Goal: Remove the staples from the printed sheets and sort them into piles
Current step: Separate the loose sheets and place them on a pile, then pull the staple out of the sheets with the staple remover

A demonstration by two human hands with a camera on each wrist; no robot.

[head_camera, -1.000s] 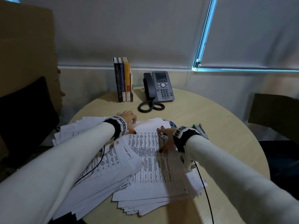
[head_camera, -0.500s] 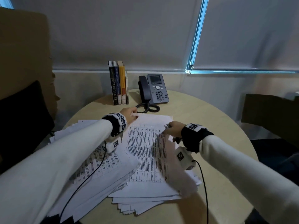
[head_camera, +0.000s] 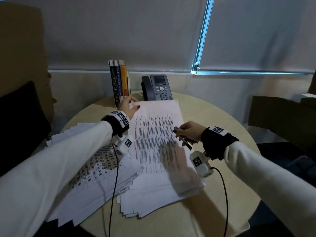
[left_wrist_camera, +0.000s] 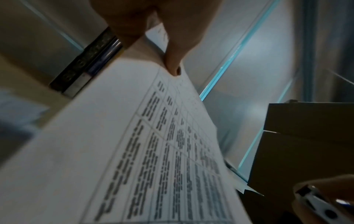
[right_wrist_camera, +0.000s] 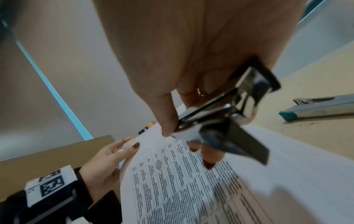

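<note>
Left hand [head_camera: 126, 106] pinches the far left corner of the printed sheet [head_camera: 157, 134], raising it above the paper piles [head_camera: 95, 171] on the round worktop [head_camera: 218, 117]. Right hand [head_camera: 189, 131], at 3 o'clock of the sheet, is curled round a staple remover [right_wrist_camera: 226, 121]. Books [head_camera: 119, 81] stand at 12 o'clock of the left hand; a desk phone [head_camera: 158, 88] stands just beside them, its lower edge hidden behind the raised sheet.

The right wrist view alone shows a stapler [right_wrist_camera: 321, 107] lying on the worktop beyond the sheet. The left wrist view shows the left thumb [left_wrist_camera: 174, 60] pressed on the sheet's corner.
</note>
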